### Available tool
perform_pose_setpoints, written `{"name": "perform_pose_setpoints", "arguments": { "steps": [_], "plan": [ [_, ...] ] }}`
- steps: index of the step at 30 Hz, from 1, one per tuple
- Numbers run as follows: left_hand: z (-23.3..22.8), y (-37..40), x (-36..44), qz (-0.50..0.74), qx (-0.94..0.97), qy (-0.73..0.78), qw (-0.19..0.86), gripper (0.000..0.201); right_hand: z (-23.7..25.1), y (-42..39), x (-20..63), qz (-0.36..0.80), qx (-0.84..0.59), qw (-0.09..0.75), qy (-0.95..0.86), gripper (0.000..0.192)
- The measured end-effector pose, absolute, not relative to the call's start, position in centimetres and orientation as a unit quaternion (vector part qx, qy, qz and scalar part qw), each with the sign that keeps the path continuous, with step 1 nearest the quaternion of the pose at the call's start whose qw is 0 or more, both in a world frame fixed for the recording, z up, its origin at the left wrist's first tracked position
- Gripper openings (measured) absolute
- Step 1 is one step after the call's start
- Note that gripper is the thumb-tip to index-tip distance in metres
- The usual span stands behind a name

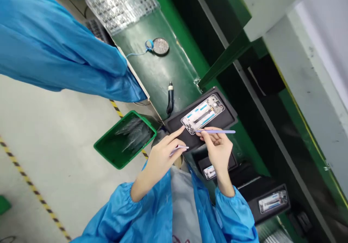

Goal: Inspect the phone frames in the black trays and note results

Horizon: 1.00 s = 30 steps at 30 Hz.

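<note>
While the right hand (219,149) pinches a thin lilac tool (217,131) between thumb and fingers, its tip rests at the near corner of the phone frame (203,113), which lies in a black tray (225,121) on the green bench (154,65). The left hand (160,156) has its index finger stretched to that same corner; the other fingers curl round a small white-tipped stick (179,147).

Risk, as a judgement: the tip is slender and the frame's inside shows pale blue strips and fine metal edging, so a slip or sideways push could scratch or lift a strip. The frame sits loose in its recess and could shift if the steadying finger lets go.

Materials: tray matte, moulded, rounded corners; frame glossy white, rectangular; bench smooth, faintly shiny. A green bin (126,138) holds crinkled clear film. Sleeves are slick blue fabric with gathered cuffs. A co-worker's blue sleeve (54,44) hangs at upper left.
</note>
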<state>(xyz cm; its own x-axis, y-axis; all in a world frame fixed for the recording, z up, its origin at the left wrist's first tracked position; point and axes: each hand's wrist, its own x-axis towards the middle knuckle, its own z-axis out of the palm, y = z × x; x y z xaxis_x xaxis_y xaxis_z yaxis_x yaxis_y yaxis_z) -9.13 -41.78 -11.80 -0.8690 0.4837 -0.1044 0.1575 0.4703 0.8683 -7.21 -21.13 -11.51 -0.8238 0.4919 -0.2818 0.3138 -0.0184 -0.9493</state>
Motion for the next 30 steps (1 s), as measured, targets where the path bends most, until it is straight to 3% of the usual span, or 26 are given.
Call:
{"name": "perform_pose_setpoints", "arguments": {
  "steps": [6,17,21,26,30],
  "plan": [
    [-12.4,-41.4,-10.1,0.437,0.233,0.859,0.134,0.024,-11.7,-21.5,-8.1,0.626,-0.28,0.05,-0.726,0.037],
    [-12.8,-41.6,-9.8,0.454,0.212,0.848,0.174,0.02,-11.6,-21.5,-8.4,0.613,-0.279,0.03,-0.739,0.037],
    [-12.9,-41.8,-9.8,0.45,0.215,0.848,0.179,0.02,-11.7,-21.5,-8.2,0.598,-0.267,0.036,-0.755,0.028],
    [-13.0,-41.7,-9.8,0.455,0.21,0.845,0.186,0.022,-11.8,-21.3,-7.5,0.539,-0.17,0.084,-0.821,0.005],
    [-12.8,-41.7,-9.7,0.471,0.208,0.837,0.184,0.023,-12.4,-21.8,-6.1,0.503,-0.097,0.178,-0.84,0.016]
  ]
}}
